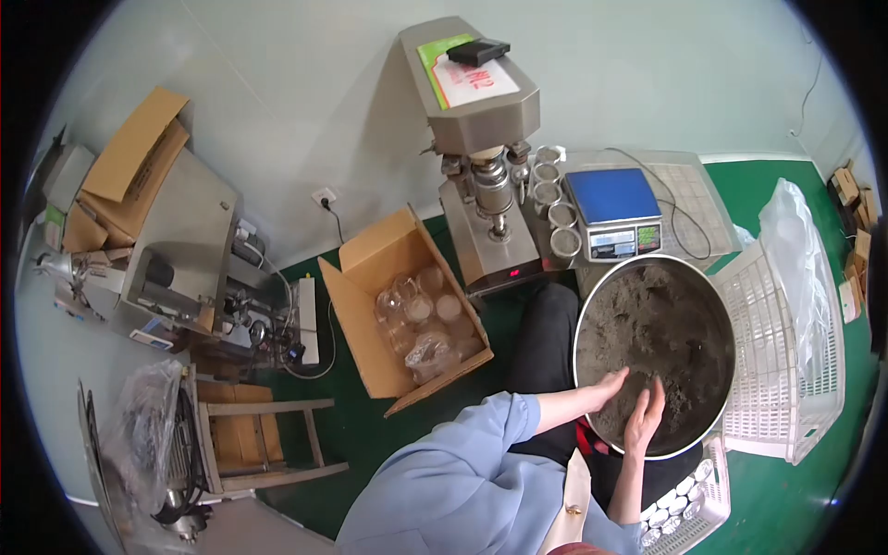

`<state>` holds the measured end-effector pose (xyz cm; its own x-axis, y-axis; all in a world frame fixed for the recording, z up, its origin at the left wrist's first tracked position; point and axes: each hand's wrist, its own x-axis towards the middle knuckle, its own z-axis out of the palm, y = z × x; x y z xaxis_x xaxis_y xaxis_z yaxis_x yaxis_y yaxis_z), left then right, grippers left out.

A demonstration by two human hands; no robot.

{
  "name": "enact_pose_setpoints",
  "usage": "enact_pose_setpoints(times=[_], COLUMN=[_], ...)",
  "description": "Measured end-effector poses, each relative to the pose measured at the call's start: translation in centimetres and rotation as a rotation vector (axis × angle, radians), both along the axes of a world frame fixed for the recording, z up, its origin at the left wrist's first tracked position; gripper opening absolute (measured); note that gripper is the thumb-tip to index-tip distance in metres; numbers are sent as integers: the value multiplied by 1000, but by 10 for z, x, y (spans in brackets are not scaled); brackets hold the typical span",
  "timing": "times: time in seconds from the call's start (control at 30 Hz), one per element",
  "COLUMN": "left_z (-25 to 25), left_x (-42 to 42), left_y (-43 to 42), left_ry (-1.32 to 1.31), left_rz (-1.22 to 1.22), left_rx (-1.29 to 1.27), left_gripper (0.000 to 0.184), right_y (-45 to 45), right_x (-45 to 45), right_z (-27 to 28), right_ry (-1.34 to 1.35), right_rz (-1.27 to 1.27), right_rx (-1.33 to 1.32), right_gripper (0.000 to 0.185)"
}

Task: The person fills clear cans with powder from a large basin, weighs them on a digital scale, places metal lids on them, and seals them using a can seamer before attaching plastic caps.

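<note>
In the head view, the left hand point(606, 389), finger state impossible to tell, and the right hand point(642, 421), thumb parted from fingers, share the bowl's near side point(724, 356), clear room stretching over dark material point(638, 319) to the far rim, 1 white basket point(766, 347) crowding the right edge.

- The basin point(725, 370) looks like metal, with a smooth, shiny rim.
- The dark grey mass point(638, 314) inside it is rough, crumbly and matt.
- The sleeve point(462, 453) is of soft matt cloth; the trousers point(546, 333) are dark cloth also.
- The press point(490, 134) has smooth metal with a dull shine.
- The scale plate point(610, 194) is smooth and seems plastic.
- The carton point(350, 347) is matt brown cardboard, and the cups point(450, 308) in it are clear, glossy plastic.
- The lattice basket point(758, 319) is white plastic; the bag point(786, 236) is thin, shiny film.
- The frame point(268, 407) is of wood.
</note>
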<state>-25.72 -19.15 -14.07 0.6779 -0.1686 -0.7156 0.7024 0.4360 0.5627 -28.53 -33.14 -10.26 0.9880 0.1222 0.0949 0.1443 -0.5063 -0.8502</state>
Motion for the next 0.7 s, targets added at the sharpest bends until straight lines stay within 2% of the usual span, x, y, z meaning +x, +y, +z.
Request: enact_pose_setpoints(times=[0.07,0.1,0.17,0.2,0.27,0.3,0.33,0.37,0.43,0.47,0.5,0.57,0.63,0.67,0.7], left_z=[38,50,71,84,128,130,138,144,73,43,36,26,-9,-20,25], left_x=[-5,-4,-1,0,2,0,-6,-10,-34,-40,-40,-43,-28,-14,-11], left_y=[-10,-12,-21,-25,-33,-38,-36,-33,-26,-21,-18,16,0,-13,-11], left_ry=[39,-45,-214,-299,-348,-628,-861,-1076,-1685,-1578,-1378,-973,-658,-505,-344], left_rz=[59,33,-13,-38,-4,91,47,-6,-365,-464,-472,-509,-197,13,13], left_rx=[-212,-237,-295,-319,-397,-178,184,560,1337,986,951,882,613,503,118], left_gripper=[87,88,90,90,90,86,83,81,79,79,77,75,80,83,83], right_y=[21,21,4,-28,-59,-67,-76,-76,-45,-28,-18,-13,-10,-9,-4], right_x=[-4,-4,5,8,11,9,8,9,14,13,15,23,26,22,14], right_z=[28,8,-28,-70,-114,-123,-135,-123,-41,12,61,126,187,192,179], right_ry=[-40,-167,55,185,362,458,549,643,842,901,909,602,416,136,-9], right_rz=[152,340,137,152,73,35,-16,-96,-301,-354,-250,653,552,179,167], right_rx=[203,202,340,324,625,769,914,1042,1294,1404,1494,1520,1475,1082,763], right_gripper=[56,59,63,66,71,73,76,76,76,76,77,86,90,93,92])
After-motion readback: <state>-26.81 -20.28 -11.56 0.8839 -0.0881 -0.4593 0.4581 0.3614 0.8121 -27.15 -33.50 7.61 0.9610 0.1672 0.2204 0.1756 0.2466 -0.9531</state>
